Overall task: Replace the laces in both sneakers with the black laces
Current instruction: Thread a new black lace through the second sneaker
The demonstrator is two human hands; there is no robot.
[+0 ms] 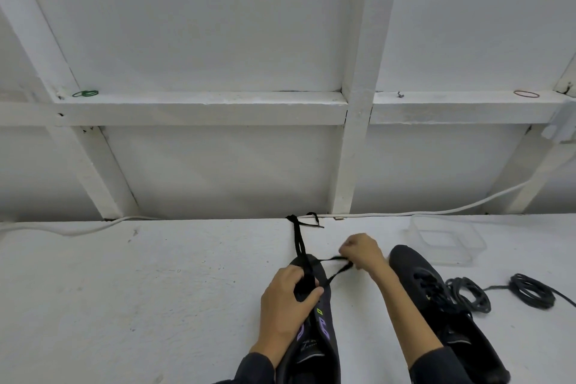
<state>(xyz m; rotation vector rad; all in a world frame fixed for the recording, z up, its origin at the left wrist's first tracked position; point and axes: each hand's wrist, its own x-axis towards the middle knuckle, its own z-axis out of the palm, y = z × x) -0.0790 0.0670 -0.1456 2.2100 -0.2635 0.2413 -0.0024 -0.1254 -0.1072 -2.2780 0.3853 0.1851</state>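
1. While the left grip (288,299) curls round the throat of the near sneaker (324,337) with the thumb pressed over the lacing, I read it as closed on the shoe and pinning it to the table (124,290).
2. The right grip (361,251) is closed too. It pinches a band of the black lace (300,240) just right of the toe, and I see that stretch drawn taut back to the eyelets.
3. Another length of the lace runs from the shoe to the table's far edge, where its end lies curled beside a white cable (405,213).
4. I judge the lace light, flat and limp, so it is apt to twist or slip through a loose pinch. I would hold it close to the tip for threading.
5. The sneaker looks light with a soft upper, so the throat is the sound place to hold it.
6. The second sneaker (420,271) lies just right of my right wrist, dark lacing in it.
7. Two coils of dark lace (467,293) sit beside the second sneaker, and a clear plastic container (445,240) sits beyond it.
8. I judge the far end could snag on the cable, and the coils could tangle with my right forearm.
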